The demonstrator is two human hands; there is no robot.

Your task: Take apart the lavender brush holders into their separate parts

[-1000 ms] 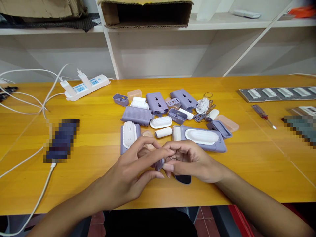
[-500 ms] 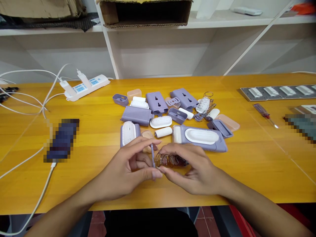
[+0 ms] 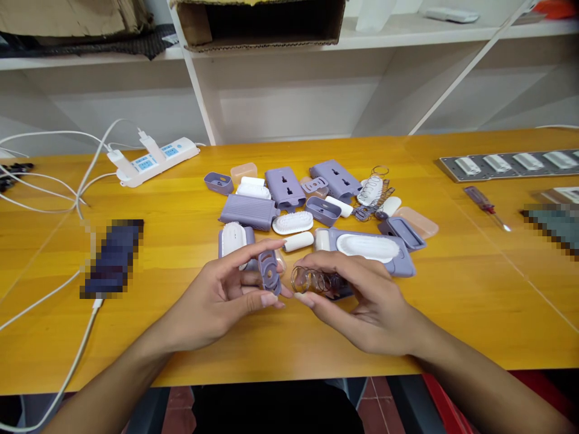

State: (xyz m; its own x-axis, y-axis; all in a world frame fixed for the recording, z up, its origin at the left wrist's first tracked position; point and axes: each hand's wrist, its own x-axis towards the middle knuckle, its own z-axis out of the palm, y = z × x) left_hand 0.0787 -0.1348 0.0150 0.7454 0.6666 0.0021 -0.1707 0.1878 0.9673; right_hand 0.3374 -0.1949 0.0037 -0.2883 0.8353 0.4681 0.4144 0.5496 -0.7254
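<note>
Between the thumb and fingers of my left hand (image 3: 226,295) is a small purple plastic plate (image 3: 270,274) with slots and a round hole, its face turned partly toward me. My right hand (image 3: 366,295) pinches a metal coil spring (image 3: 312,280), whose near end points at the plate without touching it. The spring's far end is partly hidden by my fingers. Just beyond my hands lie a purple handle with a white bristle brush (image 3: 371,247), a white roller (image 3: 298,241) and an oval white brush head (image 3: 292,223).
Purple casings (image 3: 284,188), small purple trays (image 3: 323,211), peach translucent covers (image 3: 416,223) and more springs (image 3: 373,187) are heaped behind my hands. A power strip (image 3: 158,160) and a phone (image 3: 115,256) are left; a screwdriver (image 3: 486,208) and a grey metal strip (image 3: 506,166) are right.
My left hand has tilted the purple plate from edge-on to showing its face and moved it slightly left. The gap between plate and spring has widened.
</note>
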